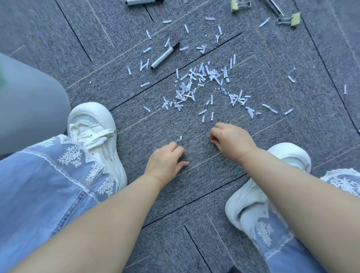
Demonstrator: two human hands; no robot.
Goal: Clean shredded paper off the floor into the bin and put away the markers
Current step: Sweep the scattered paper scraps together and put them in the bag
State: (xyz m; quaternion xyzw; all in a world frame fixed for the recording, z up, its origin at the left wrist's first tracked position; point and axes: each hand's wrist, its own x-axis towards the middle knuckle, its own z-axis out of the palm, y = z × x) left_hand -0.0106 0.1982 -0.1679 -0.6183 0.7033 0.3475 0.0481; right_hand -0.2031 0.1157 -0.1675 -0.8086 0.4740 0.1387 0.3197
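Shredded white paper point(196, 85) lies scattered over the grey carpet in front of me, thickest in the middle. A white marker with a black cap point(165, 55) lies among the strips at the upper left. Another marker point(140, 2) shows at the top edge. My left hand point(165, 161) rests on the carpet with fingers curled, pinching a small paper strip point(180, 138) at its fingertips. My right hand point(230, 140) is fisted on the carpet just below the shreds, with bits of paper showing at its fingers.
A pale grey rounded container point(29, 109) stands at the left, beside my left white shoe point(93, 132). My right shoe point(253, 194) is at the lower right. Two binder clips point(290, 19) point(236, 4) lie at the top right.
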